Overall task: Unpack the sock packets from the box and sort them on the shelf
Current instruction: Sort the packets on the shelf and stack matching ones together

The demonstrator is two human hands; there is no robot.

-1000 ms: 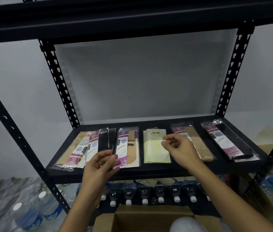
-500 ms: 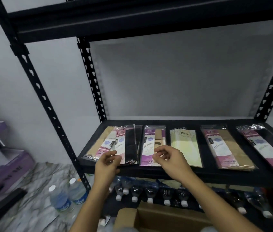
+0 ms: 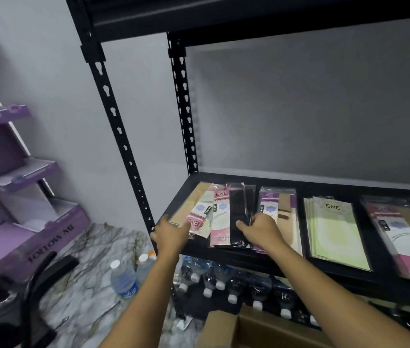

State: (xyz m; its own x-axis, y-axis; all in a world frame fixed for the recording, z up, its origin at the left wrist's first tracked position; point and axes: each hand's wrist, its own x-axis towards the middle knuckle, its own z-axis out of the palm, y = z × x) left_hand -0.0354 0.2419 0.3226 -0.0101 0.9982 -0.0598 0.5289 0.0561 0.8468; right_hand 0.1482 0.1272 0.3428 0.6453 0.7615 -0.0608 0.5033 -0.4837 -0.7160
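Sock packets lie in a row on the black shelf (image 3: 349,272). At its left end a slanted pile of beige sock packets (image 3: 188,205) with pink labels lies under my left hand (image 3: 171,233), which grips the pile's near end. Beside it lies a black sock packet (image 3: 234,212) with a pink label. My right hand (image 3: 261,228) pinches that packet's right edge. Further right lie a purple-labelled packet (image 3: 283,204), a yellow-green pile (image 3: 334,232) and a pink-and-beige pile (image 3: 405,229). The cardboard box (image 3: 249,327) stands open below, between my forearms.
The shelf's black front post (image 3: 121,136) rises just left of my left hand. Water bottles (image 3: 123,280) stand on the marble floor, and several more bottles (image 3: 236,285) lie under the shelf. A purple display stand (image 3: 23,222) is at the far left.
My view has swung left, so the shelf now sits to the right. Both hands moved left along the row; the right went from the yellow-green pile to the black packet.
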